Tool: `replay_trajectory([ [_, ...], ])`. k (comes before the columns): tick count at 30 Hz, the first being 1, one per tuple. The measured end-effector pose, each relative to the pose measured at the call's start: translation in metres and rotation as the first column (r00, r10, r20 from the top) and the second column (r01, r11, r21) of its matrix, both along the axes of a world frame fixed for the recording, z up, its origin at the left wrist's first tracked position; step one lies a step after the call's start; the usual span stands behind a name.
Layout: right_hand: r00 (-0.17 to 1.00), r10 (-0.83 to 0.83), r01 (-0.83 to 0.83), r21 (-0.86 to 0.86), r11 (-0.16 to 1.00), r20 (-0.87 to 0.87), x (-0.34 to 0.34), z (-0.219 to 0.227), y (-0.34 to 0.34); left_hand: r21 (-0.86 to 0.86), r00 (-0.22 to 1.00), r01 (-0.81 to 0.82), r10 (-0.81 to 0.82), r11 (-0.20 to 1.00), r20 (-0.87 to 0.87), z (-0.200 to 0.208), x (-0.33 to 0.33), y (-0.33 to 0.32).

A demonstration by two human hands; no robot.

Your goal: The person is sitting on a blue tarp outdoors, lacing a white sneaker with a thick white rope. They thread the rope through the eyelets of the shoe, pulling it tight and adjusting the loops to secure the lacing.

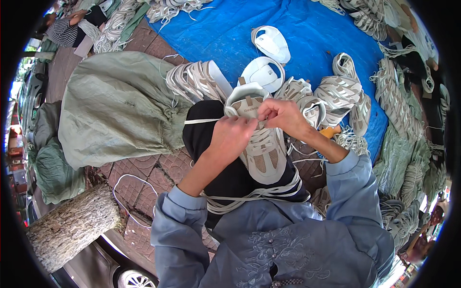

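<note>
A beige and white sneaker upper point(261, 165) rests on my lap, its toe toward me and its opening away from me. White lacing crosses its front. My left hand point(233, 137) pinches at the left side of the eyelets, with a flat white shoelace point(201, 121) sticking out leftward from it. My right hand point(286, 116) is closed at the tongue, thumb and forefinger pressed together close to the left fingertips. The lace between these fingers is mostly hidden. A bundle of white laces point(249, 200) lies across my thighs.
Stacked uppers point(199, 81) stand beyond my knee, with more uppers point(336, 96) on a blue tarp point(317, 43). A grey-green sack point(120, 105) fills the left. A tool with an orange handle point(330, 131) lies right. A tree trunk point(72, 225) and a car point(110, 266) are lower left.
</note>
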State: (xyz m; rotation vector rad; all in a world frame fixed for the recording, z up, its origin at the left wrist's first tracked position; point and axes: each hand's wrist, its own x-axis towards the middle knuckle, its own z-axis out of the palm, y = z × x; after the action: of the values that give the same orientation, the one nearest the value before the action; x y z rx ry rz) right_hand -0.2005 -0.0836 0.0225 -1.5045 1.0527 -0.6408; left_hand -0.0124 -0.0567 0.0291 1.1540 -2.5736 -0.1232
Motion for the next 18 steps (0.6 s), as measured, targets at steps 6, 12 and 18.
replay_trajectory([
  [6,0.996,0.022,-0.027,-0.050,0.998,-0.088,0.006,0.011,0.005,0.933,0.803,0.057,0.539,0.356,-0.254,0.016,0.013,-0.002],
  [12,0.973,-0.056,-0.096,-0.617,0.781,-0.222,0.041,0.005,0.028,0.909,0.584,0.368,0.713,0.194,-0.388,0.007,0.030,0.006],
  [18,0.980,0.197,-0.196,-0.018,0.980,0.042,0.035,0.008,0.008,0.917,0.643,0.362,0.667,0.168,-0.377,0.007,0.034,0.006],
])
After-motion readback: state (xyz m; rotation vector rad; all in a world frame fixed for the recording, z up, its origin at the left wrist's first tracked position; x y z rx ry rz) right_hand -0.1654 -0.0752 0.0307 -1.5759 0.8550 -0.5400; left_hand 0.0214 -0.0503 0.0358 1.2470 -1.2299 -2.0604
